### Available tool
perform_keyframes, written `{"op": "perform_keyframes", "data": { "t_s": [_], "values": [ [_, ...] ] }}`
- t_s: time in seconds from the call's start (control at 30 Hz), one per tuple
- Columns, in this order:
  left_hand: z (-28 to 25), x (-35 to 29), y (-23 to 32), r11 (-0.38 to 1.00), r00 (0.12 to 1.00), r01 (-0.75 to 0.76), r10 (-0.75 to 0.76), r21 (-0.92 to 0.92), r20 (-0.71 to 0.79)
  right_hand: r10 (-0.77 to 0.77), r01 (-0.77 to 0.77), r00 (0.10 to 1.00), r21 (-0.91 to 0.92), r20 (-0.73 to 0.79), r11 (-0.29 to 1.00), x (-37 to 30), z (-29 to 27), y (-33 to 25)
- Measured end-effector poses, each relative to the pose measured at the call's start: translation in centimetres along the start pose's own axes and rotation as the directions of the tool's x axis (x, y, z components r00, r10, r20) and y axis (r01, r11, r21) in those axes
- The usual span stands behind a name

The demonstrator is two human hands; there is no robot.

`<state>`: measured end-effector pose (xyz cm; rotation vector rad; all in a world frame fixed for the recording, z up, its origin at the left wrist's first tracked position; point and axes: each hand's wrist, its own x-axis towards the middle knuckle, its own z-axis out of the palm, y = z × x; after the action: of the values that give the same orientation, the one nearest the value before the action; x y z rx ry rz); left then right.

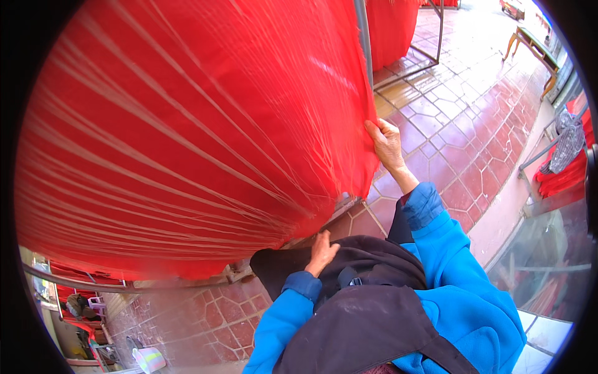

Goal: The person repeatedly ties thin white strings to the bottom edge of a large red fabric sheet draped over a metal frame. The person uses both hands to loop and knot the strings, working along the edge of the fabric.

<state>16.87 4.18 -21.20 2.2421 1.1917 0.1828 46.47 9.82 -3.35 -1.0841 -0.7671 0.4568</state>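
Note:
A broad red cloth [205, 143] with pale thread-like streaks hangs over the left and middle of the head view. My right hand [387, 146] is closed on its right edge, thumb on the near side and the other fingers partly hidden. Lower down, my left hand [321, 254] is just below the cloth's bottom edge, in front of my dark apron [367, 327]. Its index finger and thumb stand apart, and I see nothing between them. Whether its fingertips touch the cloth is hard to make out.
A grey metal pole [364, 40] rises beside the cloth, and a curved rail [131, 288] runs below it. Another red cloth [395, 31] hangs on a frame behind. A bench [537, 47] stands far right; a white bucket [148, 359] sits on the tiled floor [464, 146] lower left.

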Motion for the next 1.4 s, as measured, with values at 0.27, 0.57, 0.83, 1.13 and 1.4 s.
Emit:
{"op": "perform_keyframes", "data": {
  "t_s": [0.27, 0.57, 0.83, 1.13, 1.4],
  "values": [
    [2.4, -2.9, 1.1, 0.994, 0.681, -0.07, 0.107, -0.081, 0.725, 0.008, -0.008, 1.0, -0.041, -0.017, 0.999, 0.4, 0.2, -0.2],
    [7.2, -0.4, -1.5, 0.923, 0.358, -0.054, 0.373, -0.38, 0.856, 0.009, 0.016, 0.996, -0.298, 0.084, 0.954, 0.2, -1.1, -1.3],
    [4.9, 0.1, 1.2, 0.895, 0.241, 0.156, 0.376, -0.418, 0.895, 0.1, -0.018, 0.957, -0.288, 0.272, 0.957, 1.6, -1.8, -3.4],
    [4.3, -1.9, 5.5, 0.796, 0.541, 0.497, 0.026, -0.344, 0.841, 0.18, -0.121, 0.912, -0.179, 0.369, 0.976, 2.2, -2.5, -3.7],
    [10.1, -0.7, 9.5, 0.656, 0.679, 0.249, 0.407, -0.713, 0.611, 0.214, -0.143, 0.885, -0.196, 0.413, 0.97, 2.9, -3.6, -2.6]
  ]
}}
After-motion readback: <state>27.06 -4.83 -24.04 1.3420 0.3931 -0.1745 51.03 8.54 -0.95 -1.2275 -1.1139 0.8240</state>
